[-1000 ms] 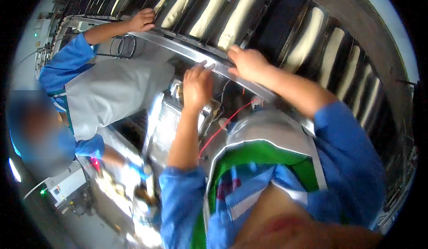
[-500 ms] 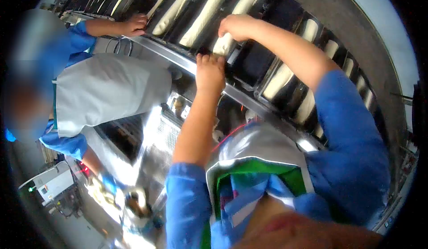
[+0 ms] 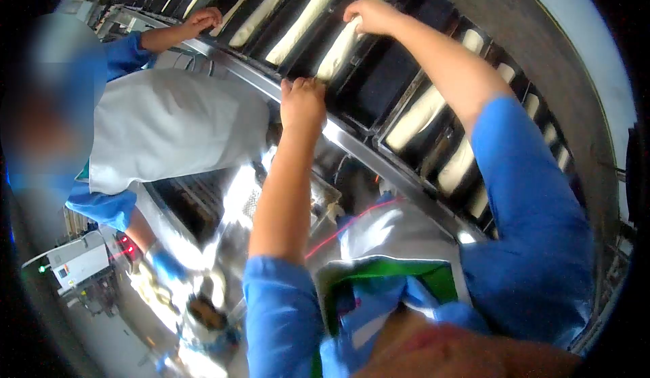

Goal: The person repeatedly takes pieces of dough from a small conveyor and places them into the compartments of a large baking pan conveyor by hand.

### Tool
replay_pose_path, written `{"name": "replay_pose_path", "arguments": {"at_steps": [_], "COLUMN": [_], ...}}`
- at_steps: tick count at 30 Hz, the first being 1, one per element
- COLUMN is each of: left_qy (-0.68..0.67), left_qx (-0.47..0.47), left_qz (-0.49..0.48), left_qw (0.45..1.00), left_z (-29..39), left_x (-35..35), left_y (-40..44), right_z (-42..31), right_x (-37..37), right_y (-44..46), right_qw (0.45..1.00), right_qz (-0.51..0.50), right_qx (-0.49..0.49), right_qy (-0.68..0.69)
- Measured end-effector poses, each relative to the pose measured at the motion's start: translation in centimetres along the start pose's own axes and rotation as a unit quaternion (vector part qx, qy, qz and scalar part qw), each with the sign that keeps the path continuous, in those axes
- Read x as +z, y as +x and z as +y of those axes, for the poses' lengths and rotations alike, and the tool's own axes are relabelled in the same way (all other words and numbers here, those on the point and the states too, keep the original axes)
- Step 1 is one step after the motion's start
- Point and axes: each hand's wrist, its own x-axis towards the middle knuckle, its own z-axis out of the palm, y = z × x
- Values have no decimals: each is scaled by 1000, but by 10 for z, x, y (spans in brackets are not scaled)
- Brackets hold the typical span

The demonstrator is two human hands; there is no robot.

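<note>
A long pale dough strip [image 3: 340, 48] lies lengthwise in a dark tray channel. My right hand [image 3: 372, 18] is over its upper part, with thumb and fingers closed around it. At the strip's near end, my left hand [image 3: 302, 105] has its fingers curled and pressed together. Its fingertips appear to touch the dough end there, close to the tray's edge, and are partly hidden by the back of the hand. Another dough strip [image 3: 308, 23] lies in the neighbouring channel to the left.
More dough strips [image 3: 414, 117] fill dark trays to the right. A metal rail [image 3: 369, 154] runs along the near side. At the left a co-worker in a grey apron [image 3: 176, 127] has one hand [image 3: 202, 20] by the trays. Below stands machinery with dough pieces [image 3: 152, 290].
My right hand has moved farther up the dough strip, which now looks straighter and slimmer. My left hand has shifted slightly left. The co-worker's upper hand has lifted a little.
</note>
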Motion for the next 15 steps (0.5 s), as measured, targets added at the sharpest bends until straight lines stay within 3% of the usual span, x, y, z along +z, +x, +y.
{"name": "replay_pose_path", "arguments": {"at_steps": [1, 2, 4, 8, 12, 14, 15], "left_qy": [14, 15, -8, -52, -180, -178, -228], "left_qx": [-16, -18, -40, -97, -187, -254, -284], "left_qz": [-19, -19, 97, 71, 18, -7, 38], "left_qw": [1000, 1000, 994, 991, 966, 951, 930], "left_z": [-2, -5, -10, -15, -33, -60, -73], "left_x": [0, 3, 15, 6, 16, 38, 54], "left_y": [1, -1, -8, -40, -137, -216, -258], "right_z": [-8, -15, -63, -147, -167, -182, -185], "right_x": [2, 2, -13, -15, 9, 26, 27], "right_y": [-3, -9, -41, -105, -112, -90, -77], "right_qw": [991, 991, 986, 978, 990, 978, 978], "right_qz": [115, 114, 157, -81, -54, -57, -75], "right_qx": [-46, -48, 57, 184, 114, 132, 145], "right_qy": [42, 43, -5, -60, -67, -148, -131]}}
